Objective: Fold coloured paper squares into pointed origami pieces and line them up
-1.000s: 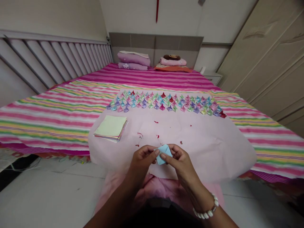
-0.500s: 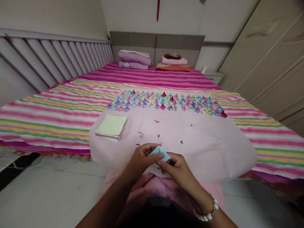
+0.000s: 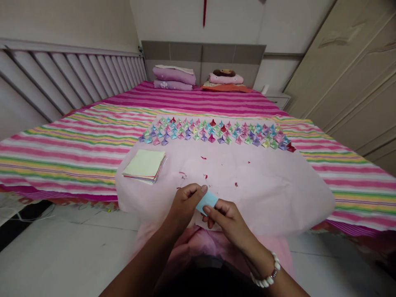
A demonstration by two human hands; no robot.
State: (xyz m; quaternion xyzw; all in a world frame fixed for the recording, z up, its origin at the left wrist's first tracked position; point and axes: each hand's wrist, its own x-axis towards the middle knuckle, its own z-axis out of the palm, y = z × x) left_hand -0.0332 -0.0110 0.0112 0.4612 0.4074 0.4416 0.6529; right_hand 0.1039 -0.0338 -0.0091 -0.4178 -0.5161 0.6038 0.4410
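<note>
A small light-blue folded origami paper (image 3: 208, 201) is held between both hands above the near edge of the pink sheet. My left hand (image 3: 186, 205) pinches its upper left side, thumb near the top corner. On the lower right side, my right hand (image 3: 228, 217) grips it with the thumb on its face; a white bracelet is on that wrist. The fingers behind the paper are partly hidden. Ahead, several rows of small folded paper pieces (image 3: 211, 137) in many colours stand on the sheet. A stack of square paper (image 3: 145, 164), pale green on top, lies to the left.
The pink sheet (image 3: 262, 181) covers the bed's near end, with small red scraps (image 3: 205, 177) on it. Striped bedding (image 3: 71, 152) spreads around. Folded purple bedding (image 3: 174, 75) and a pink pile lie by the headboard (image 3: 202, 55). A wardrobe stands right, a railing left.
The blue paper now shows a flat plain face where a folded seam showed before. My left thumb has moved up towards its top corner. My right hand keeps its hold.
</note>
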